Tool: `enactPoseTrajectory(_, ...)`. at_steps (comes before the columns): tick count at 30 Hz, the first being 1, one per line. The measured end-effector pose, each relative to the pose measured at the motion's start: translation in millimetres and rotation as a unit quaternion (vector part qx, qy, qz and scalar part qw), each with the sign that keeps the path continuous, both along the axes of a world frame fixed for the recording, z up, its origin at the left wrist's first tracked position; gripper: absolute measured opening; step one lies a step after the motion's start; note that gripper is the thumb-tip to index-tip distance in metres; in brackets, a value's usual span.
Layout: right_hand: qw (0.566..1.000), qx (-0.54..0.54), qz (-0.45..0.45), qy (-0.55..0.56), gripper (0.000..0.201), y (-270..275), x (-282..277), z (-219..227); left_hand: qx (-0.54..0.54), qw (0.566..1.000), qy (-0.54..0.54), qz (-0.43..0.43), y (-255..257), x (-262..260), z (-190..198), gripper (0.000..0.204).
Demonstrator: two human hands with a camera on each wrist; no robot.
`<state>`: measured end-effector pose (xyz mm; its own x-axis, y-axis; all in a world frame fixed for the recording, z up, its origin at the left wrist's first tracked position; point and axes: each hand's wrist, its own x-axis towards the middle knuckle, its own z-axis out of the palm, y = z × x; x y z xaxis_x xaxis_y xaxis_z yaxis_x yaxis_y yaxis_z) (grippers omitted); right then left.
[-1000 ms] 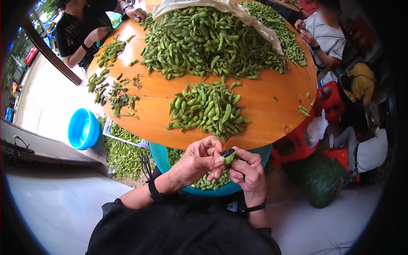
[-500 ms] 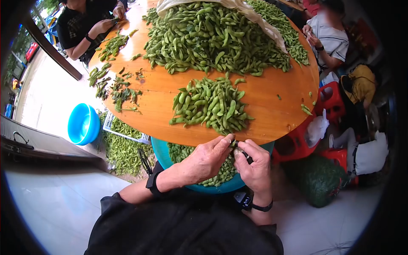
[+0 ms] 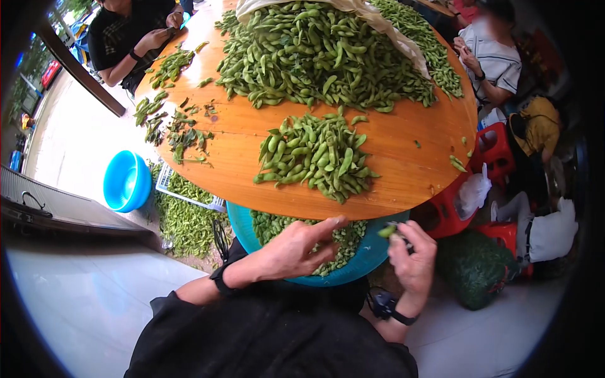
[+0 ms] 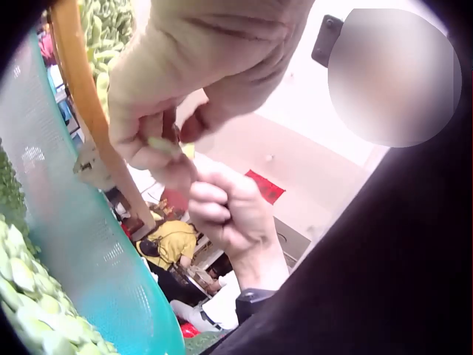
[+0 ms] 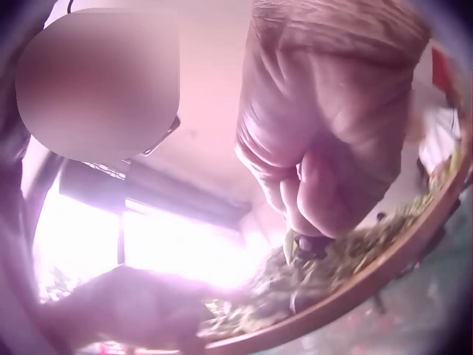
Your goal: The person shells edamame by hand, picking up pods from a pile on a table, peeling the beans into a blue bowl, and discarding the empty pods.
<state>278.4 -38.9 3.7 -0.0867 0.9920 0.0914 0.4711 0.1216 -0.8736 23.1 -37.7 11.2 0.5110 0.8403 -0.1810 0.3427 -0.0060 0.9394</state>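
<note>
One blurred edamame pod (image 3: 386,232) sits at four o'clock in the head view, pinched by the curled right hand (image 3: 413,257); whether the half-curled left hand (image 3: 299,247) holds anything is unclear. It hides part of the teal basin (image 3: 370,257) under the wooden table's (image 3: 416,173) edge; open space separates the hands.
</note>
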Motion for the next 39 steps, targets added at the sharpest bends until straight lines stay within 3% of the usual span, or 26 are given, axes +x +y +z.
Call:
enactPoseTrajectory(1,0.999,-0.005,-0.022,-0.044,0.013,-5,20,3,0.115,0.993,-0.007,0.022,-4,-8,-14,0.033)
enactPoseTrajectory(3,0.977,-0.015,-0.05,-0.206,0.02,-15,54,11,0.188,0.978,-0.015,0.091,-6,-26,-11,0.026)
enactPoseTrajectory(4,0.952,0.05,-0.051,-0.299,0.02,-19,64,8,0.247,0.959,-0.009,0.139,-5,-32,-12,0.022)
enactPoseTrajectory(6,0.915,0.03,-0.115,-0.385,0.025,-25,71,1,0.313,0.913,0.077,0.25,8,-42,-16,0.019)
enactPoseTrajectory(7,0.916,0.029,-0.115,-0.384,0.025,-25,70,-1,0.325,0.892,0.135,0.285,15,-45,-16,0.02)
enactPoseTrajectory(10,0.958,0.044,-0.086,-0.27,0.025,-24,52,-4,0.378,0.861,0.194,0.281,35,-49,-27,0.025)
enactPoseTrajectory(18,0.988,-0.022,0.08,-0.133,0.018,-15,-1,-33,0.393,0.852,0.227,0.26,38,-37,-33,0.019)
enactPoseTrajectory(23,0.971,-0.04,0.145,-0.188,0.025,3,-28,-67,0.396,0.843,0.238,0.273,36,-36,-36,0.018)
enactPoseTrajectory(25,0.947,-0.102,0.188,-0.24,0.032,8,-31,-74,0.399,0.843,0.237,0.274,36,-35,-37,0.018)
enactPoseTrajectory(29,0.938,-0.13,0.202,-0.249,0.035,11,-39,-81,0.405,0.844,0.225,0.27,35,-37,-39,0.02)
enactPoseTrajectory(31,0.947,-0.017,0.19,-0.257,0.027,10,-41,-92,0.411,0.842,0.229,0.262,35,-40,-40,0.024)
enactPoseTrajectory(34,0.959,-0.073,0.167,-0.216,0.042,14,-42,-93,0.421,0.838,0.237,0.254,36,-42,-43,0.027)
enactPoseTrajectory(39,0.982,-0.078,0.099,-0.142,0.043,12,-28,-58,0.41,0.845,0.219,0.262,34,-42,-43,0.027)
